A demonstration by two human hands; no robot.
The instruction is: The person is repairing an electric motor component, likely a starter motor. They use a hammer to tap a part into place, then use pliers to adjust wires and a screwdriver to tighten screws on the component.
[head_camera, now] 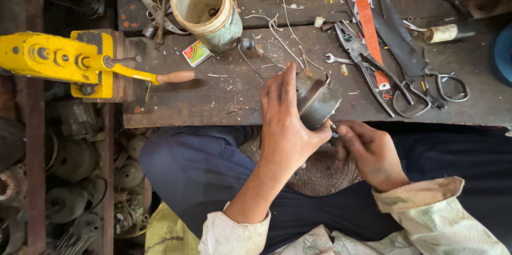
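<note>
At bench edge, frame ctr, left hand [285, 127] is clamping round grey metal motor housing [318, 103] w/ fingers wrapped, right hand [370, 153] at its 4 o'clock pinching small tool [333, 126] against it, scissors [426, 76] lying at 2 o'clock.

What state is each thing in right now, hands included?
Left hand: gripping the round metal housing at the bench edge.
Right hand: pinching a small tool against the housing.
Tin can: open, tipped on its side.
Scissors: shut, flat on the bench.
Pliers: lying flat.
Yellow hand crank: clamped to the bench, untouched.
</note>
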